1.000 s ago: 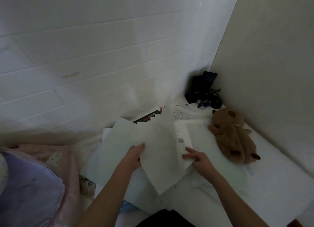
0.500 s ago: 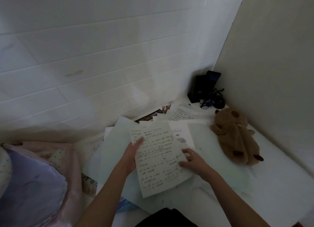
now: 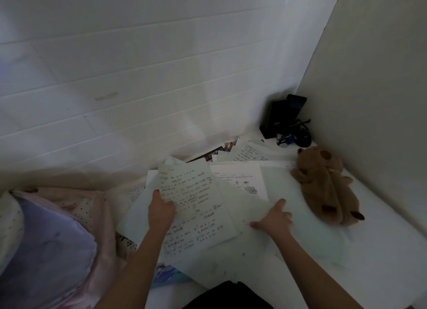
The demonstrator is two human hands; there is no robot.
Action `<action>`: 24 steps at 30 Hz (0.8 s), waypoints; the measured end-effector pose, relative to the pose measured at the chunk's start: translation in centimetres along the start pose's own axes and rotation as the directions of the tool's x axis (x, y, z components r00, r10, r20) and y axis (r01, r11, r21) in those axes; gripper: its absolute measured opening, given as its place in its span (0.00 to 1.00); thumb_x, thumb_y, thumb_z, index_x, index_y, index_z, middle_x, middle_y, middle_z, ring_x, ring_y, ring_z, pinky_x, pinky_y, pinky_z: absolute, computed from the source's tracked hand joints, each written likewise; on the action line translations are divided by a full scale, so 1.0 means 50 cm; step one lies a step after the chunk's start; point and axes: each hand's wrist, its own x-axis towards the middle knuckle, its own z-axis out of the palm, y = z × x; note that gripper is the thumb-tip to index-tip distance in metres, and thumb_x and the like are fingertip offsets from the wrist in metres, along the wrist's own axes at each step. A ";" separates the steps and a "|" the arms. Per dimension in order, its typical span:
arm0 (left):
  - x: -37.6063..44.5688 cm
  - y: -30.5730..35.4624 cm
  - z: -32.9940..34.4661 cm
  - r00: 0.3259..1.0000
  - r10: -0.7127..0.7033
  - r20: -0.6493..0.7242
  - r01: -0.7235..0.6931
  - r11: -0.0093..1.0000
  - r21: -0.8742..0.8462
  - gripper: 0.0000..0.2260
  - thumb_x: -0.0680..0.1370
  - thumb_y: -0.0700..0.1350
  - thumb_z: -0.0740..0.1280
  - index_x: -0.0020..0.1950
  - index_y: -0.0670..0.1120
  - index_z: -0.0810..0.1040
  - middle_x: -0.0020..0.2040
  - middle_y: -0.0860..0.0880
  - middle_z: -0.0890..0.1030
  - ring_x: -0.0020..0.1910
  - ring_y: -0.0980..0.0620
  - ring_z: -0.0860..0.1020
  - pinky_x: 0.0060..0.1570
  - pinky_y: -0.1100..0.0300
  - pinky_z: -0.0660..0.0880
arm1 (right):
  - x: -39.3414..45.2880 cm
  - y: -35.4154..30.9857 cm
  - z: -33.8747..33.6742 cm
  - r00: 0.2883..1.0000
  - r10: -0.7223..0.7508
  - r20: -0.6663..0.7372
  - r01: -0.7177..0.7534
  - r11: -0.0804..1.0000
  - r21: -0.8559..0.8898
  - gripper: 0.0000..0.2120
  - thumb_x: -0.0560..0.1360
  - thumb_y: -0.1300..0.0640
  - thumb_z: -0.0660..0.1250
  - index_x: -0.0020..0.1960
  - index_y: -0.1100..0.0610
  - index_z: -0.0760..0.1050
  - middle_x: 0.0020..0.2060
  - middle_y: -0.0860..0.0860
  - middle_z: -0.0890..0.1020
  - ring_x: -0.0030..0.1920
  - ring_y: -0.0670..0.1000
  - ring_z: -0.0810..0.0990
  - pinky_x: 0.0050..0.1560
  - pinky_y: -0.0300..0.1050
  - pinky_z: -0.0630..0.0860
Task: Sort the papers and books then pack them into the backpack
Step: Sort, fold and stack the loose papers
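You're looking down at a white bed set in a corner: panelled wall behind, plain wall to the right. Papers lie strewn over its middle, running back to the panelled wall. Your left hand pinches a written sheet at its left edge, thumb on top. Your right hand lies spread, flat on the papers beside that sheet. A plush bear lies near the right wall, black gear in the corner, bedding heaped at left. Bare mattress shows right of the bear.
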 end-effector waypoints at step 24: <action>-0.013 0.057 0.037 0.992 0.087 0.088 -0.085 0.996 -0.021 0.12 0.72 0.36 0.68 0.55 0.35 0.79 0.50 0.40 0.81 0.49 0.40 0.80 0.43 0.58 0.75 | 0.037 -0.020 -0.129 0.655 -0.482 -0.581 0.368 0.876 -0.311 0.11 0.77 0.50 0.63 0.57 0.45 0.79 0.61 0.54 0.79 0.59 0.58 0.75 0.58 0.52 0.67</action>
